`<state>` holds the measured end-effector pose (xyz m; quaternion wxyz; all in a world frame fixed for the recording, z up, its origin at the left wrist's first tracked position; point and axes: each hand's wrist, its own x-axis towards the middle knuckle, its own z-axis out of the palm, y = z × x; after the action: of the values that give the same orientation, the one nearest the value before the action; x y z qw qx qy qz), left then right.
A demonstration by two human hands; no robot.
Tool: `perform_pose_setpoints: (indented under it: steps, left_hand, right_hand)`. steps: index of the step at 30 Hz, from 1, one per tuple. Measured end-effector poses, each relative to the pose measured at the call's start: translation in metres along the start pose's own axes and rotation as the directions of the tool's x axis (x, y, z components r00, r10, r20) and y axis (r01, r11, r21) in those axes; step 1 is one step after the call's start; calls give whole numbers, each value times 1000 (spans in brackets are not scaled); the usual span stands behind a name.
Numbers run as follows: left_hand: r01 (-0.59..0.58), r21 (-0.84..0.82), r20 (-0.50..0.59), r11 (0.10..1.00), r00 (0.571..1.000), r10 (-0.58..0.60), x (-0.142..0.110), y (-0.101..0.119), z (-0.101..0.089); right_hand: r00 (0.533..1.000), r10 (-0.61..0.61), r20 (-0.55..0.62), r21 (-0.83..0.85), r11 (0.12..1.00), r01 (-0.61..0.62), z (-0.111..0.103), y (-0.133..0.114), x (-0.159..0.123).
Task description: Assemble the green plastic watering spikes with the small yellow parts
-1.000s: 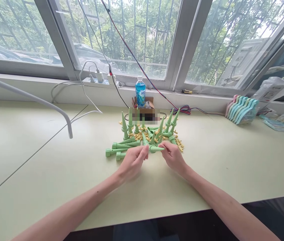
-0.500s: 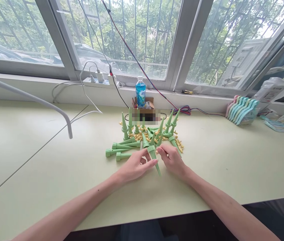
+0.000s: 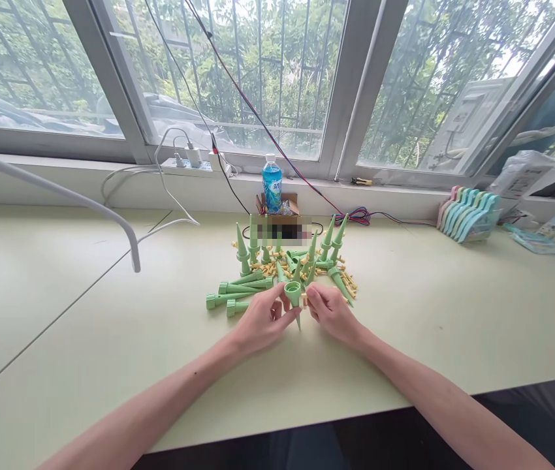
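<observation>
My left hand [image 3: 264, 316] is closed around a green plant watering spike [image 3: 293, 294], its point down and its round open end tilted toward me. Close by on the right, my right hand [image 3: 332, 308] pinches a small yellow valve [image 3: 305, 300] beside the spike's side; whether the two touch I cannot tell. Behind my hands lie several small yellow valves [image 3: 348, 281] in a loose pile. More green spikes stand on their wide ends around it, such as the one at the back left [image 3: 242, 248]. Others lie flat left of my hand, among them one spike [image 3: 223, 299].
A blue bottle [image 3: 272, 188] stands in a small cardboard box [image 3: 291, 201] by the window. Pastel hangers [image 3: 468, 214] are on the right. A white tube [image 3: 86, 205] reaches in over the table's left side. Coiled red and blue wires [image 3: 358, 216] lie at the back.
The spike in my left hand has turned, so its open end now faces me and its point is more upright. My right hand stays beside it with the yellow valve.
</observation>
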<state>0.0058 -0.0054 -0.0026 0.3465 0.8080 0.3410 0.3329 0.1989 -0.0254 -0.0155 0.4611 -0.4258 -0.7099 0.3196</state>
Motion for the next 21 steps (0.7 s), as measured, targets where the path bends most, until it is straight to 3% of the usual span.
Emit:
perform_pose_setpoints:
  steps: [5, 11, 16, 21]
  left_hand:
    - [13, -60, -26, 998, 1000, -15, 3, -4, -1]
    - [-89, 78, -66, 993, 993, 94, 3, -9, 0]
    - [-180, 165, -91, 970, 976, 197, 4, -12, 1]
    - [-74, 48, -155, 996, 985, 81, 4, -10, 3]
  right_hand:
    - [999, 0, 33, -22, 1000, 1, -3, -2, 0]
    - [999, 31, 38, 20, 999, -32, -4, -2, 1]
    - [991, 92, 99, 168, 980, -108, -3, -1, 0]
    - [997, 76, 31, 241, 967, -82, -2, 1, 2]
